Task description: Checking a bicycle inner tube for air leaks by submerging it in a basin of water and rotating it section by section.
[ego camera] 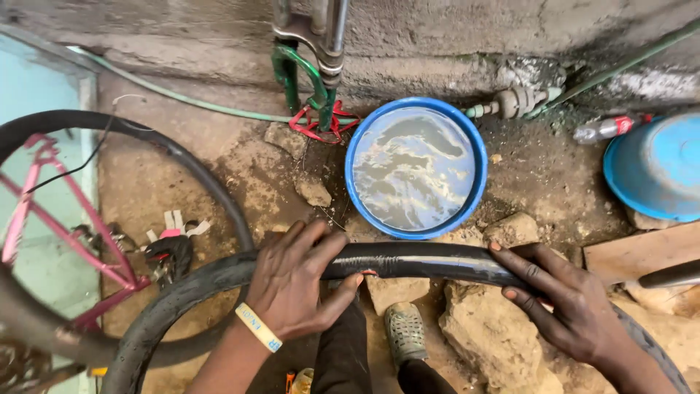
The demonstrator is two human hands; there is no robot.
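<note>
A black rubber inner tube (415,260) arcs across the lower part of the head view, wet and shiny on top. My left hand (295,281), with a yellow wristband, wraps around the tube left of centre, thumb under it. Fingers of my right hand (565,295) are spread over the tube further right, pressing on it. Just beyond the tube a round blue basin (477,157) stands on the ground, full of murky water.
A bicycle wheel with black tyre (186,157) and pink frame (65,226) is at left. A second blue basin (656,168) and a plastic bottle (605,129) lie at right. Rocks (481,328), a green hose (189,102) and my shoe (405,332) surround the spot.
</note>
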